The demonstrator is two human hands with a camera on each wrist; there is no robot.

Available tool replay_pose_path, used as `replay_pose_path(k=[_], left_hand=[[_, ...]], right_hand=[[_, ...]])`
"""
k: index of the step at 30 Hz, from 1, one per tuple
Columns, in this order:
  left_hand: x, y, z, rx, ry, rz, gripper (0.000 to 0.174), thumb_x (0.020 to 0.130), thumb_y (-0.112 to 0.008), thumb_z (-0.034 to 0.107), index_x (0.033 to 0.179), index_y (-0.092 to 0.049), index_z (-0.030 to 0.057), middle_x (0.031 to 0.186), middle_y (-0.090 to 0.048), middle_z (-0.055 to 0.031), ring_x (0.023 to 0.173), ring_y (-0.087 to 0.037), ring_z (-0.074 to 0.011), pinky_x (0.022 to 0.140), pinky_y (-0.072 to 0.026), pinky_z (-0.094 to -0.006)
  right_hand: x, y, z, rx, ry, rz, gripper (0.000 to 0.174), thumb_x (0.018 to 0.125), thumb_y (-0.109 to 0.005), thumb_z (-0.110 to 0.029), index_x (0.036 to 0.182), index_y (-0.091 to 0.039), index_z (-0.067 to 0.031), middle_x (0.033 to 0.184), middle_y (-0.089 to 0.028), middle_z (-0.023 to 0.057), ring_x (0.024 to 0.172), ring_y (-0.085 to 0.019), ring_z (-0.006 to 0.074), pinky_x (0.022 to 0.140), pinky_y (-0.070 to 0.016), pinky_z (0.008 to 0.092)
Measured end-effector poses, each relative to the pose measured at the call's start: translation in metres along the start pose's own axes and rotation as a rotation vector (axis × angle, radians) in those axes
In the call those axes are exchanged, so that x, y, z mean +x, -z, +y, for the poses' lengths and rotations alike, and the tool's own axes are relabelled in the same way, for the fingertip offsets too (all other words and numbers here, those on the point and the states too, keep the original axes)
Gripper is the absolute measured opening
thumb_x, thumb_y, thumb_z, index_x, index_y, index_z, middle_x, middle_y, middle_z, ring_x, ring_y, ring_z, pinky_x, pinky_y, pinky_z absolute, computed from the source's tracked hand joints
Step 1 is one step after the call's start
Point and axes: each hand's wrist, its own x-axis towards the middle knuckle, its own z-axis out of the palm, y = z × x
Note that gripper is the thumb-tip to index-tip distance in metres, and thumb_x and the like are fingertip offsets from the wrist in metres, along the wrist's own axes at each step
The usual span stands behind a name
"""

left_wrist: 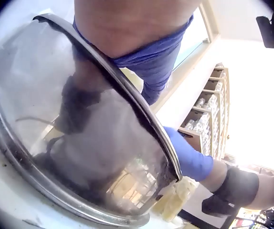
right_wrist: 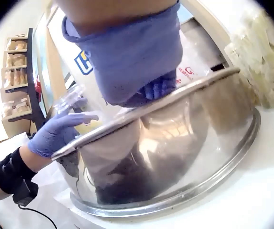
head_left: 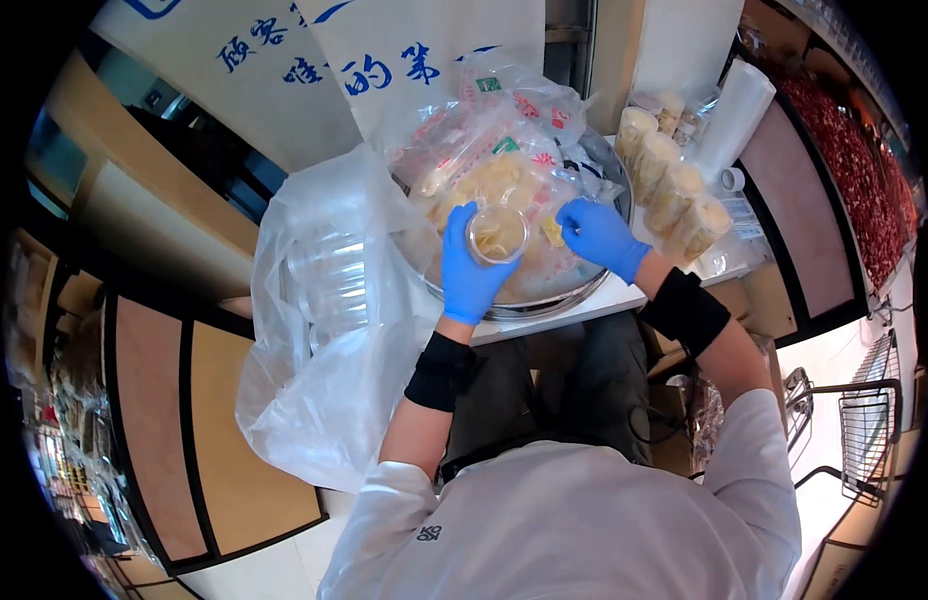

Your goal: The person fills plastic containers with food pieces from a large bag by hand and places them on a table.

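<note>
Blue gloves cover both of the person's hands, which work above a broad metal basin (right_wrist: 194, 131) on a white table (right_wrist: 268, 164). The left hand (head_left: 471, 268) is over the near side of the basin, its fingers bent partway round a clear cup (head_left: 525, 234) and gripping it by the side. The cup's mouth faces up, and pale strips (head_left: 495, 238) show inside it. The right hand (head_left: 602, 236) is over the right part of the basin, just beside the cup but apart from it, with its fingers bent in. A yellowish piece (head_left: 552, 231) shows at their tips; whether they pinch it, I cannot tell.

Inside the basin lie more pale pieces (head_left: 489, 188), and clear plastic bags (head_left: 519, 115) printed in red and green are heaped over its far side. Left of the basin, a large translucent bag (head_left: 314, 415) encloses stacked clear containers (head_left: 329, 275). Right of the basin stands a row of filled containers (head_left: 676, 190), with a roll of clear plastic (head_left: 734, 115) beyond them. Behind the basin hang white sheets (head_left: 434, 40) bearing blue characters. Black bands (head_left: 689, 312) wrap the person's 2 wrists, nearer the body than the basin.
</note>
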Motion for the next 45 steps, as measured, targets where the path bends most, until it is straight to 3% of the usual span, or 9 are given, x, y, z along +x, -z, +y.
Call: replay_pose_path(k=[8, 13, 20, 25, 29, 34, 38, 42, 45], left_hand=[[-0.004, -0.004, 0.0, 0.052, -0.034, -0.096, 0.08, 0.065, -0.086, 0.021, 0.13, -0.045, 0.0001, 0.125, -0.053, -0.0165, 0.116, -0.055, -0.0275, 0.099, -0.044, -0.036], [-0.005, -0.002, 0.013, 0.459, -0.232, -0.129, 0.083, 0.057, -0.086, 0.017, 0.131, -0.049, 0.0115, 0.129, -0.047, -0.0151, 0.125, -0.044, -0.0326, 0.104, -0.0375, -0.0408], [0.002, 0.004, 0.005, 0.272, -0.084, -0.189, 0.085, 0.056, -0.085, 0.019, 0.133, -0.049, 0.0125, 0.122, -0.043, -0.0144, 0.123, -0.04, -0.0362, 0.103, -0.0367, -0.0413], [0.003, 0.0, 0.005, 0.182, -0.032, -0.221, 0.082, 0.059, -0.085, 0.022, 0.133, -0.05, 0.0123, 0.119, -0.047, -0.0153, 0.115, -0.048, -0.0326, 0.099, -0.041, -0.0411], [0.003, -0.003, 0.006, 0.237, -0.042, -0.266, 0.082, 0.059, -0.085, 0.026, 0.133, -0.051, 0.0142, 0.117, -0.052, -0.0158, 0.11, -0.053, -0.0312, 0.097, -0.0427, -0.0409], [0.002, -0.003, 0.01, 0.417, -0.053, -0.303, 0.085, 0.058, -0.084, 0.039, 0.134, -0.051, 0.0184, 0.115, -0.055, -0.015, 0.107, -0.056, -0.0314, 0.093, -0.043, -0.0424], [0.0, -0.005, 0.01, 0.438, -0.078, -0.313, 0.085, 0.058, -0.083, 0.042, 0.134, -0.052, 0.0199, 0.114, -0.055, -0.0146, 0.104, -0.057, -0.0309, 0.09, -0.0425, -0.0427], [0.0, -0.003, 0.011, 0.455, -0.077, -0.347, 0.084, 0.057, -0.083, 0.041, 0.133, -0.053, 0.0211, 0.113, -0.055, -0.014, 0.105, -0.055, -0.0299, 0.091, -0.0397, -0.0426], [0.001, -0.002, 0.012, 0.438, -0.061, -0.36, 0.083, 0.057, -0.083, 0.04, 0.132, -0.054, 0.0212, 0.113, -0.055, -0.0132, 0.107, -0.054, -0.0295, 0.092, -0.0384, -0.0432]], right_hand=[[0.014, -0.052, 0.017, -0.146, -0.119, -0.131, 0.028, 0.076, -0.065, -0.018, 0.102, -0.065, -0.007, 0.096, -0.066, 0.0181, 0.096, -0.063, 0.0353, 0.085, -0.0504, 0.0438], [0.015, -0.047, 0.009, 0.004, -0.295, -0.142, 0.031, 0.076, -0.068, -0.013, 0.106, -0.064, -0.0083, 0.11, -0.064, 0.017, 0.102, -0.061, 0.0347, 0.086, -0.0499, 0.0411], [0.005, -0.037, 0.01, 0.109, -0.293, -0.018, 0.029, 0.077, -0.066, -0.008, 0.106, -0.063, -0.0083, 0.106, -0.066, 0.016, 0.099, -0.063, 0.0351, 0.084, -0.0503, 0.0411], [-0.01, 0.014, -0.006, 0.225, -0.16, 0.159, 0.024, 0.077, -0.066, -0.004, 0.101, -0.064, -0.0018, 0.092, -0.066, 0.0161, 0.082, -0.065, 0.0261, 0.074, -0.0513, 0.0336], [-0.018, 0.054, -0.044, 0.495, -0.278, 0.15, 0.021, 0.076, -0.067, -0.008, 0.096, -0.063, -0.0049, 0.093, -0.066, 0.0138, 0.079, -0.065, 0.0298, 0.07, -0.0517, 0.0371], [-0.008, 0.027, -0.062, 0.426, -0.051, 0.097, 0.019, 0.079, -0.069, -0.008, 0.095, -0.062, -0.0028, 0.084, -0.062, 0.0095, 0.069, -0.058, 0.0166, 0.068, -0.0492, 0.0294], [0.001, -0.018, -0.061, 0.398, 0.03, 0.025, 0.028, 0.079, -0.066, -0.009, 0.106, -0.062, -0.0025, 0.1, -0.065, 0.0164, 0.089, -0.064, 0.0341, 0.079, -0.0515, 0.0387], [0.0, -0.013, -0.064, 0.259, 0.021, -0.101, 0.029, 0.08, -0.063, -0.005, 0.109, -0.063, -0.0023, 0.105, -0.065, 0.0163, 0.094, -0.064, 0.0347, 0.081, -0.0516, 0.0396], [-0.012, -0.012, -0.051, 0.247, 0.198, 0.044, 0.025, 0.083, -0.056, -0.003, 0.106, -0.067, -0.0062, 0.105, -0.066, 0.0151, 0.09, -0.065, 0.032, 0.083, -0.0513, 0.0374]])
